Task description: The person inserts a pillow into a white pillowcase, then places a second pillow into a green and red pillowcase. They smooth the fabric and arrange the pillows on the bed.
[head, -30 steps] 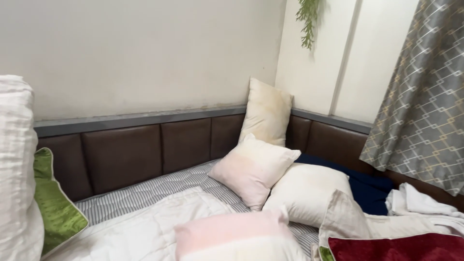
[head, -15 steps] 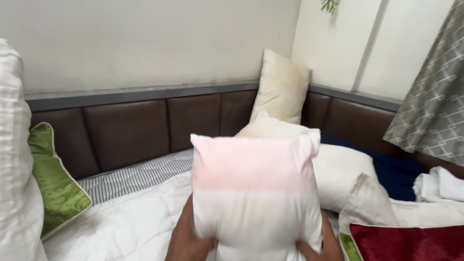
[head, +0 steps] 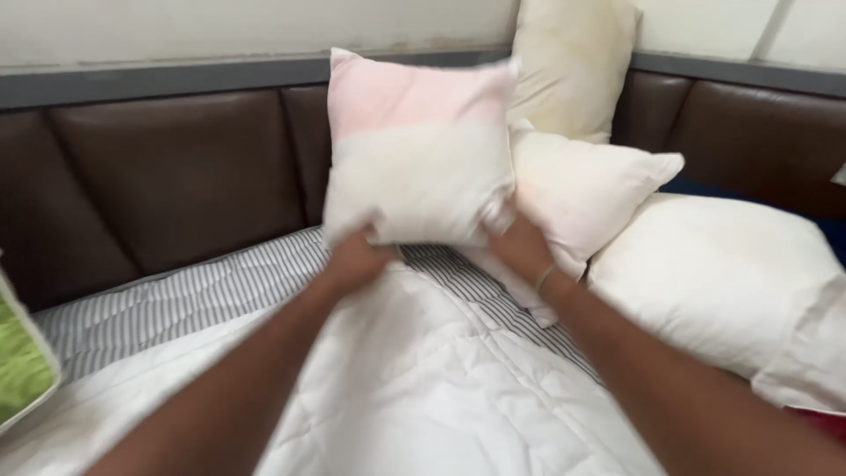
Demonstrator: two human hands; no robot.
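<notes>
Both hands, the left hand and right hand, pinch the lower corners of the pink-and-white pillow, holding it upright above the striped mattress near the brown padded headboard.

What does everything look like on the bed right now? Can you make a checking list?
Surface: white quilt over a striped sheet.
Job's things: pink and white pillow, held upright above the bed, a bit blurred.
Clutter: three cream pillows piled at the corner; green cushion at the left edge.
Hands: left hand and right hand each grip a bottom corner of the pillow.
Cables: nothing seen.
Surroundings: brown padded headboard, pale wall.
</notes>
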